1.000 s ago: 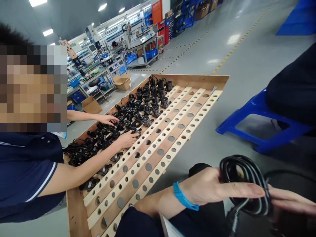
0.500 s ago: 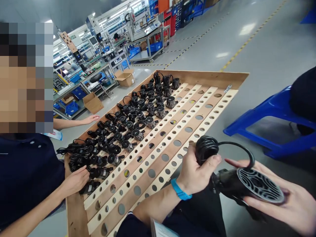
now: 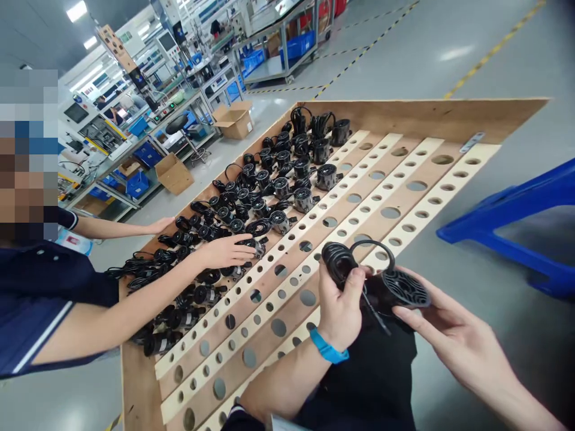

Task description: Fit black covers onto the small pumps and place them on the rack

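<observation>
My left hand [image 3: 340,308], with a blue band at the wrist, is closed around a coiled black cable [image 3: 338,263]. The cable loops over to a black cylindrical device [image 3: 402,290] with a slotted round grille on its end. My right hand [image 3: 449,320] grips this device at the grille end, thumb on the near side and fingers behind. A thin loose cable end hangs below my left hand. Both hands are over the near right edge of a wooden rack [image 3: 406,203], whose slats have rows of round holes. Several similar black devices [image 3: 281,188] with coiled cables stand along its far left side.
Across the rack a co-worker's hand [image 3: 229,251] touches one of the devices; their other hand [image 3: 160,225] is at the rack's far edge. A blue plastic stool [image 3: 512,209] stands to the right. Cardboard boxes [image 3: 175,173] and workbenches are behind.
Both my hands have moved left with the device and its cable, closer to the rack. The co-worker's near hand has reached further along the row of devices. My view has shifted.
</observation>
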A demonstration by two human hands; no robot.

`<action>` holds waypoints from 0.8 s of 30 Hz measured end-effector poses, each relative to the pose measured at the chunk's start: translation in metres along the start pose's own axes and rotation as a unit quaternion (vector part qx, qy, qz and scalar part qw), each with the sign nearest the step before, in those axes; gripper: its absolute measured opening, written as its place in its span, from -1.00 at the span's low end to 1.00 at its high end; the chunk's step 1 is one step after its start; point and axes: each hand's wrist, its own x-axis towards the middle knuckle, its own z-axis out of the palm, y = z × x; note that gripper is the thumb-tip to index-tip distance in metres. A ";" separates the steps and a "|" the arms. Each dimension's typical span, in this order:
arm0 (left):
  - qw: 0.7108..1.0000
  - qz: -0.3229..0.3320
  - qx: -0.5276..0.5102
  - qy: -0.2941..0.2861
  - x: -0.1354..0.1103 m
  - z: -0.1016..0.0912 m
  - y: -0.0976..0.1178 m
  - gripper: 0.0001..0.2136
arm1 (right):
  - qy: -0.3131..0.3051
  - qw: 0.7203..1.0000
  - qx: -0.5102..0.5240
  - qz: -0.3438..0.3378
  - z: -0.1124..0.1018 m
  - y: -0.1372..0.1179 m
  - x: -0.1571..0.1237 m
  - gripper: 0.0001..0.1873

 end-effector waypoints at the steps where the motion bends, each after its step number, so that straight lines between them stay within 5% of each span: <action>1: 1.000 0.001 0.005 0.003 0.003 -0.001 -0.003 -0.60 | -0.012 1.000 0.003 -0.006 0.000 0.007 0.003 -0.35; 10: 0.996 0.004 0.054 -0.064 0.025 -0.006 -0.001 -0.60 | -0.111 0.988 -0.081 -0.071 -0.014 0.032 0.032 -0.39; 16: 0.955 0.020 0.294 -0.029 0.048 0.002 -0.008 -0.59 | -0.072 0.987 -0.090 -0.114 -0.016 0.032 0.059 -0.47; 24: 0.937 0.138 0.320 -0.014 0.136 0.000 0.016 -0.81 | -0.104 0.953 -0.190 -0.214 -0.044 0.010 0.154 -0.45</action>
